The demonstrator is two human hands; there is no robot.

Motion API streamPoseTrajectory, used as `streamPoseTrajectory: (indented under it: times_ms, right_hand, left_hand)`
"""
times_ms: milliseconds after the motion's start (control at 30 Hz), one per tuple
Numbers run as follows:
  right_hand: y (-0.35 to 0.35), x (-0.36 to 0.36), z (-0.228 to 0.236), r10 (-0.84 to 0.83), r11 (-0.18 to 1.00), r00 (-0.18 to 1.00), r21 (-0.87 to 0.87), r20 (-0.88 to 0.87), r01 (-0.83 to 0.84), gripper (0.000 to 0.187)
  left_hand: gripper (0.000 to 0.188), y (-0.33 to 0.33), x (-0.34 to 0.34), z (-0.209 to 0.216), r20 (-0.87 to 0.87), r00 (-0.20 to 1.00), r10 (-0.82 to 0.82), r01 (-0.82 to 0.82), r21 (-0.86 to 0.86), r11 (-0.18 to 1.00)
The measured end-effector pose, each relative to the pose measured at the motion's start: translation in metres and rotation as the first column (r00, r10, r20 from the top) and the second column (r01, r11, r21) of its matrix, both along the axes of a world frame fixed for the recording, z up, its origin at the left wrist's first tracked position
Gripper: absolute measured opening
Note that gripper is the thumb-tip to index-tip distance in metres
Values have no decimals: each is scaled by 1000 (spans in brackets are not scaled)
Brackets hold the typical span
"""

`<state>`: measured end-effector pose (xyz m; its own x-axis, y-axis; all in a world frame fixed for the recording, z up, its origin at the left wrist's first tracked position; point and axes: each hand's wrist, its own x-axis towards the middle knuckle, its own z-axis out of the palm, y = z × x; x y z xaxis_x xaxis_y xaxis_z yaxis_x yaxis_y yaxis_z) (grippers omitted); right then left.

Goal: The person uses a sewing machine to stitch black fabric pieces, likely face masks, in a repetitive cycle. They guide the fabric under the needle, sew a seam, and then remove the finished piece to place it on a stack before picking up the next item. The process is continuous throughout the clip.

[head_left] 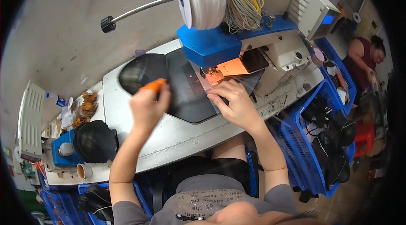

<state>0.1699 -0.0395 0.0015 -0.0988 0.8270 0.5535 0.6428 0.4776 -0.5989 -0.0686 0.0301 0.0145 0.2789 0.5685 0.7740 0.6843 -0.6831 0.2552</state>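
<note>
My left hand [148,106] is closed around a bright orange object [154,84], blurred by motion, its kind unclear. It is above a black plate [194,104] on the machine's pale table. My right hand [233,102] lies beside the lit needle area [213,77] of a blue and white sewing machine [211,45]. Its fingers are bent toward the metal plate and its thumb is apart from them; I see nothing held there. Left of the plate is a dark, rounded, glossy piece [139,74], partly behind my left hand.
A white tape spool [201,0] and coiled cables [243,5] are above the machine. A phone [253,59] rests by its arm. Blue baskets [296,140] with black shoe parts stand at right; another person [366,55] sits beyond. At left are a black curved piece [95,140] and paper cup [83,171].
</note>
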Motion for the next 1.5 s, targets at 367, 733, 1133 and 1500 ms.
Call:
streamPoseTrajectory:
  times_ms: [367, 733, 1133, 1500]
  right_hand:
    - [7, -10, -11, -288, 956, 956, -48, 61, 291, 13]
    - [22, -11, -6, -344, 930, 930, -86, 133, 356, 13]
    - [43, -16, -7, -350, 927, 914, -64, 204, 369, 15]
    - [33, -10, -8, -347, 935, 935, -105, -75, 339, 9]
  left_hand:
    - [36, -1, 33, 7, -377, 734, -566, 430, -387, 816]
    - [37, 7, 44, 1, -405, 784, -470, 325, -377, 867]
    - [37, 37, 44, 5, -355, 769, -531, 375, -422, 826]
    - [34, 53, 38, -1, -360, 719, -595, 440, -426, 790]
